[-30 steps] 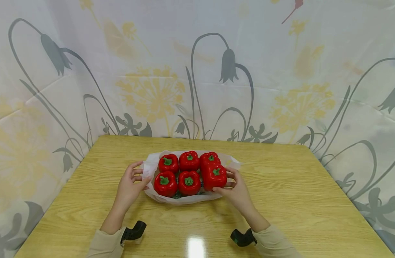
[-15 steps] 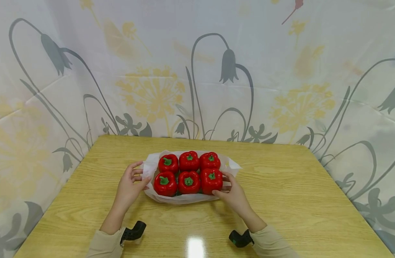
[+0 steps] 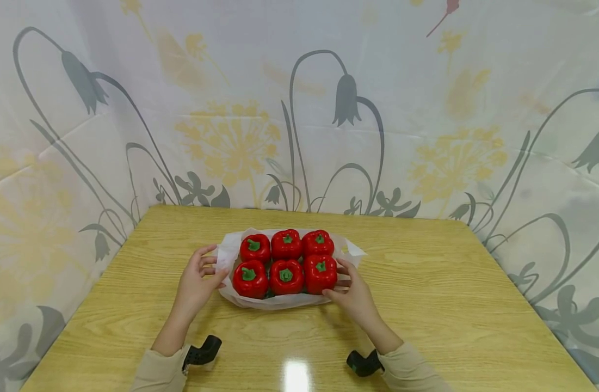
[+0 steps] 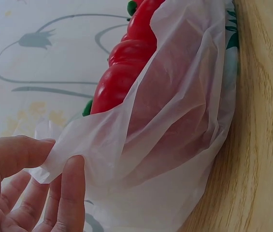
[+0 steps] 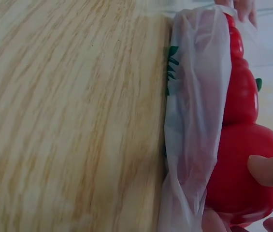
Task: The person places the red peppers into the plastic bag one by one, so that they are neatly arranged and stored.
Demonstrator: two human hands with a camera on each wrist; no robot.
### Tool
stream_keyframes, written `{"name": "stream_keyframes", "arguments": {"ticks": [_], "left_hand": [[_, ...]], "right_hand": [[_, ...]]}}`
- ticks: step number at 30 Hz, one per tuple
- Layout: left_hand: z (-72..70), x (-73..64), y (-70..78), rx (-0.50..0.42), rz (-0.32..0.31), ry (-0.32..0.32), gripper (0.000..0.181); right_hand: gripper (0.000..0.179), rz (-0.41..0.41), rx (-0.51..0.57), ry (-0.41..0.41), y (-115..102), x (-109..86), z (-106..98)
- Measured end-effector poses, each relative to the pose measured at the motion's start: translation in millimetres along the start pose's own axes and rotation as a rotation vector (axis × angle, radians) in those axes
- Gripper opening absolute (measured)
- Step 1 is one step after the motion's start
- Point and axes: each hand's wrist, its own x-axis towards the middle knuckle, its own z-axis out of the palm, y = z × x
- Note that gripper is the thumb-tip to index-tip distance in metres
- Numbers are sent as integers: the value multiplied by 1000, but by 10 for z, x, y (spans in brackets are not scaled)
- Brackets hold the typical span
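Note:
Red bell peppers (image 3: 286, 245) with green stems stand in two rows of three inside a thin whitish plastic bag (image 3: 228, 256). The bag's mouth lies spread around them, its side wall low along the front. At its left end my left hand (image 3: 196, 283) pinches the rim between thumb and fingers, plain in the left wrist view on the bag film (image 4: 175, 111). My right hand (image 3: 354, 296) holds the front right bell pepper (image 3: 320, 279). Its thumb (image 5: 270, 170) presses the pepper's side in the right wrist view, other fingers lying low against it, partly hidden.
A wooden table (image 3: 451, 305) carries the bag near its middle. Behind and at both sides hangs a flower-printed cloth (image 3: 299, 109). Black wrist mounts (image 3: 203, 351) stick out inward from both sleeves.
My right hand has brought its pepper down and slightly left, level with the front row, uncovering the back right pepper. During the last half second little moves. My left hand stays at the rim.

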Motion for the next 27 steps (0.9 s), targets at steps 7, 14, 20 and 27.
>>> {"name": "stream_keyframes", "arguments": {"ticks": [7,14,20,27], "left_hand": [[2,-2,6,-9,-19,-6,58],[0,-16,21,-16,-13,-10,59],[0,-16,-1,-11,-25,-1,59],[-16,-26,-26,-10,-37,3,58]], "right_hand": [[64,28,57,23,-135,-68,-133],[61,-18,84,36,-210,-116,-292],[59,-69,90,42,-198,-136,-436],[57,-66,78,58,-172,-156,-586]]}}
